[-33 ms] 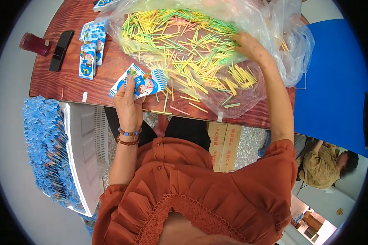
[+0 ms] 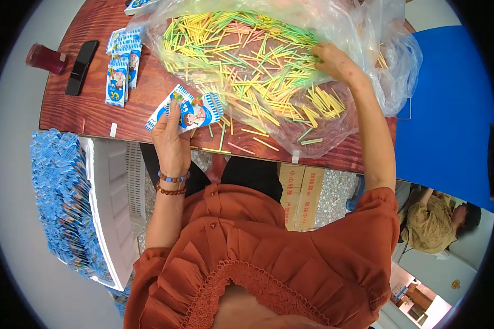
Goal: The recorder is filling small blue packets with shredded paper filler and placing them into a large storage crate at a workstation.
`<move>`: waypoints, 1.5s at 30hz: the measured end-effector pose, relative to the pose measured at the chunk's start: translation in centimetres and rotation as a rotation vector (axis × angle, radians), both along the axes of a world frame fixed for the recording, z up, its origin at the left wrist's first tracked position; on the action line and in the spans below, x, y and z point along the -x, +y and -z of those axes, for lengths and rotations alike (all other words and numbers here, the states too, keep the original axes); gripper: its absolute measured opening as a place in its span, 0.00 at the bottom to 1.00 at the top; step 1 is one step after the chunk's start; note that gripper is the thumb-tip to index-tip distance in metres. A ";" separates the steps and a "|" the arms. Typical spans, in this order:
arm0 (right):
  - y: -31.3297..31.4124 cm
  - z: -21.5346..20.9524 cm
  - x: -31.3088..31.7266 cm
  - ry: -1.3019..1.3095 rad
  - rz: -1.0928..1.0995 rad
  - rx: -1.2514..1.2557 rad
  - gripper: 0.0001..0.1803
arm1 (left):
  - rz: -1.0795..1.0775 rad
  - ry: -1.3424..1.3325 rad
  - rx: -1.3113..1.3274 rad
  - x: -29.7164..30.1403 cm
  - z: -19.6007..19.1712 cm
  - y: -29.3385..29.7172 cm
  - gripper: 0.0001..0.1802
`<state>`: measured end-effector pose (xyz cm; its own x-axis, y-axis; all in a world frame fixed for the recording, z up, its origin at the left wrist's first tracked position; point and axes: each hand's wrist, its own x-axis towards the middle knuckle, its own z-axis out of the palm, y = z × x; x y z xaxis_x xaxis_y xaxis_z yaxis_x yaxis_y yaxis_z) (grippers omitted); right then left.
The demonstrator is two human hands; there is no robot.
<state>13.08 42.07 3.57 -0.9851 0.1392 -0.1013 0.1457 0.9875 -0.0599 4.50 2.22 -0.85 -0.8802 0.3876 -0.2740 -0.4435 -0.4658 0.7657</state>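
My left hand (image 2: 171, 143) holds a small fan of blue-and-white printed packets (image 2: 187, 111) just above the front edge of the red-brown wooden table (image 2: 88, 112). My right hand (image 2: 335, 63) reaches into a large clear plastic bag (image 2: 387, 52) that lies open on the table. Its fingers are curled down among a heap of thin yellow, green and pink sticks (image 2: 247, 60). The back of the hand hides whether they grip any. A few loose sticks (image 2: 258, 137) lie near the table edge, between my two hands.
More of the same packets (image 2: 121, 74) lie at the table's left, beside a black phone (image 2: 81, 67) and a dark red jar (image 2: 46, 58). Left of me stands a white crate (image 2: 112, 208) stacked with blue packets (image 2: 63, 208). A cardboard box (image 2: 302, 189) sits under the table. Another person (image 2: 439, 219) is at lower right.
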 end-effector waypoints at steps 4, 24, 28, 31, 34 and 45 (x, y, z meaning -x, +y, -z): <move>0.3 0.2 0.3 -0.100 -0.046 -0.093 0.12 | 0.015 0.034 0.006 0.4 0.0 -0.5 0.11; 0.2 1.7 -1.3 0.059 0.029 -0.013 0.10 | 0.019 -0.015 -0.046 0.0 0.2 -0.2 0.10; -0.7 0.1 -0.2 0.207 0.180 0.440 0.09 | 0.025 -0.013 -0.054 0.2 -0.4 0.0 0.11; -2.9 -0.8 1.1 0.351 0.286 0.867 0.10 | 0.027 -0.060 -0.068 0.7 -0.2 0.3 0.12; -7.6 -1.2 2.2 0.602 0.340 1.280 0.08 | 0.042 -0.088 -0.205 1.2 0.1 1.1 0.13; -21.0 -3.4 5.8 1.047 -0.209 1.839 0.06 | 0.027 -0.066 -0.226 1.3 -0.2 2.8 0.14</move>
